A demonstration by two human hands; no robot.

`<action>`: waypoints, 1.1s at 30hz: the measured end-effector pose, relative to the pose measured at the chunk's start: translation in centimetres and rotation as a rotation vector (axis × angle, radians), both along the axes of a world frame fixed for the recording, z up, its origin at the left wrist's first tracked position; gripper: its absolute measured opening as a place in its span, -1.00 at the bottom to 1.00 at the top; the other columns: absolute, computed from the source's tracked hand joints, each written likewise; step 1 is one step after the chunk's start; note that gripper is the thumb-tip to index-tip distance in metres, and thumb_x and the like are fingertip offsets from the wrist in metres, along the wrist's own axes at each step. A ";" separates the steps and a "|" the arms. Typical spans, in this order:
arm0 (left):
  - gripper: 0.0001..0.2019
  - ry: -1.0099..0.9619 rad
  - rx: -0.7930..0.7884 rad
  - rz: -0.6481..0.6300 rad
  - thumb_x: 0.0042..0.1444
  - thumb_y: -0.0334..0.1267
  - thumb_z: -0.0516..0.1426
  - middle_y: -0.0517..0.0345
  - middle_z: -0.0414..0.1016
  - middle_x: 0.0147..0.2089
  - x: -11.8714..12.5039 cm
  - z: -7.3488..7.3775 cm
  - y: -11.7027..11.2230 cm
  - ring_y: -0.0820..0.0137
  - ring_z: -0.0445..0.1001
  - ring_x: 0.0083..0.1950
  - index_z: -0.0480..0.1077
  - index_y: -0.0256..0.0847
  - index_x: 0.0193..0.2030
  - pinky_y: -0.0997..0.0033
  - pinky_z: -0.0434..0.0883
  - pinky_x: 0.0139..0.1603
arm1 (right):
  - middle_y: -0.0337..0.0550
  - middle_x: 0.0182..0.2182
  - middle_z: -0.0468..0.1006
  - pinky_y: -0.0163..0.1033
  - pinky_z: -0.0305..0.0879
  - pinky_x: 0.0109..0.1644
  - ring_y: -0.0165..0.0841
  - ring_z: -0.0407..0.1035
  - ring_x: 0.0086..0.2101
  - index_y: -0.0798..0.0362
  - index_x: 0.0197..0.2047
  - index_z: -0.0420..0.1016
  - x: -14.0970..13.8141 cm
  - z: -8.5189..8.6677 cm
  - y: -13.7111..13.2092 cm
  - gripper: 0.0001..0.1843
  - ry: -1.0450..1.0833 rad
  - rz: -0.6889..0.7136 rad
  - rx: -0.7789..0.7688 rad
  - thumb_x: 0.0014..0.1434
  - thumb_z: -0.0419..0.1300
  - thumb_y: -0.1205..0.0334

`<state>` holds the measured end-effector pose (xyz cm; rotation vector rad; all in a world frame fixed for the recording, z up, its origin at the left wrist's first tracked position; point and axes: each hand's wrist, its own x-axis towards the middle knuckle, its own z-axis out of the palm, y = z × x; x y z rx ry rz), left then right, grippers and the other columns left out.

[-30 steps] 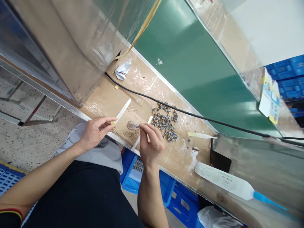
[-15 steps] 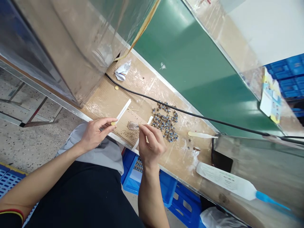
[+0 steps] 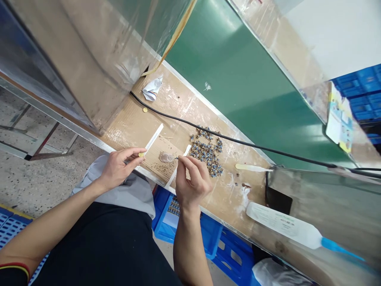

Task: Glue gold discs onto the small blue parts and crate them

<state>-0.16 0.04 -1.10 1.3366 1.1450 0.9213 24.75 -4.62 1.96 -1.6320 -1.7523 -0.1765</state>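
My left hand [image 3: 122, 167] pinches a small yellow disc [image 3: 141, 154] between thumb and forefinger at the bench's near edge. My right hand [image 3: 193, 178] is closed in a pinch on a tiny part whose bluish end just shows at the fingertips; its kind is too small to tell. Left of those fingertips a small clear plastic container [image 3: 166, 157] rests on a cardboard sheet [image 3: 154, 153] between two white strips. Tiny dark specks lie scattered on the cardboard. Just beyond my right hand is a spread of small blue-and-brass components [image 3: 205, 153].
A black cable [image 3: 238, 140] crosses the bench. At the right lie a white bottle with a blue nozzle [image 3: 282, 224] and a pale tapered stick [image 3: 253, 168]. Crumpled white paper [image 3: 152, 89] and another yellow disc [image 3: 145, 110] are farther back. Blue crates [image 3: 211, 234] stand below the edge.
My right hand has shifted slightly right, away from the clear container, still pinching. My left hand holds the yellow disc in nearly the same place.
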 end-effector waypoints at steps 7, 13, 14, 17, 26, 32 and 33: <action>-0.75 0.018 0.039 0.013 0.41 -0.17 0.38 0.16 0.82 -0.12 0.1 -0.2 0.0 0.33 0.78 -0.15 0.75 -0.03 0.18 0.39 0.73 -0.03 | -0.10 -0.11 0.76 -0.03 0.67 0.01 -0.20 0.69 -0.12 -0.12 0.04 0.72 -0.3 0.2 0.2 -0.83 0.000 -0.005 -0.048 0.54 0.29 0.30; -0.75 0.020 0.038 0.013 0.41 -0.20 0.38 0.18 0.82 -0.12 0.1 -0.2 0.0 0.35 0.78 -0.15 0.75 -0.03 0.17 0.42 0.70 -0.03 | -0.10 -0.10 0.76 -0.03 0.64 0.04 -0.20 0.68 -0.10 -0.12 0.05 0.74 -0.3 0.2 0.1 -0.79 0.022 -0.006 -0.031 0.51 0.31 0.35; -0.75 0.020 0.036 0.011 0.41 -0.20 0.38 0.18 0.82 -0.12 0.1 -0.1 0.0 0.35 0.78 -0.15 0.75 -0.03 0.18 0.42 0.70 -0.03 | -0.11 -0.10 0.76 -0.03 0.64 0.04 -0.20 0.68 -0.10 -0.12 0.05 0.74 -0.3 0.2 0.1 -0.79 0.030 -0.006 -0.036 0.51 0.32 0.35; -0.75 0.021 0.033 0.003 0.41 -0.19 0.37 0.16 0.83 -0.10 0.1 -0.1 0.0 0.33 0.79 -0.14 0.74 -0.04 0.18 0.39 0.72 -0.02 | -0.10 -0.11 0.76 -0.02 0.64 0.05 -0.19 0.69 -0.09 -0.12 0.03 0.75 -0.2 0.2 0.0 -0.82 0.040 -0.028 -0.054 0.52 0.31 0.31; -0.75 0.038 0.064 0.004 0.41 -0.21 0.38 0.18 0.82 -0.11 0.0 -0.2 0.0 0.37 0.78 -0.15 0.74 -0.04 0.18 0.44 0.70 -0.03 | -0.09 -0.10 0.79 -0.07 0.65 0.06 -0.22 0.71 -0.06 -0.06 0.00 0.75 -0.4 1.0 0.1 -0.84 0.105 -0.012 -0.092 0.55 0.29 0.29; -0.74 0.048 0.069 -0.003 0.41 -0.22 0.38 0.20 0.82 -0.09 -0.1 -0.2 -0.1 0.39 0.77 -0.14 0.74 -0.02 0.19 0.46 0.67 -0.03 | -0.08 -0.11 0.78 -0.10 0.65 0.05 -0.23 0.71 -0.08 -0.03 -0.02 0.75 -0.2 0.9 0.2 -0.83 0.106 0.018 -0.110 0.55 0.29 0.30; -0.74 0.046 0.069 -0.003 0.42 -0.22 0.38 0.20 0.82 -0.09 -0.1 -0.3 -0.1 0.39 0.77 -0.14 0.74 -0.02 0.19 0.47 0.67 -0.03 | -0.08 -0.11 0.78 -0.10 0.65 0.05 -0.23 0.71 -0.08 -0.04 -0.02 0.76 -0.2 0.9 0.2 -0.83 0.103 0.020 -0.114 0.55 0.29 0.30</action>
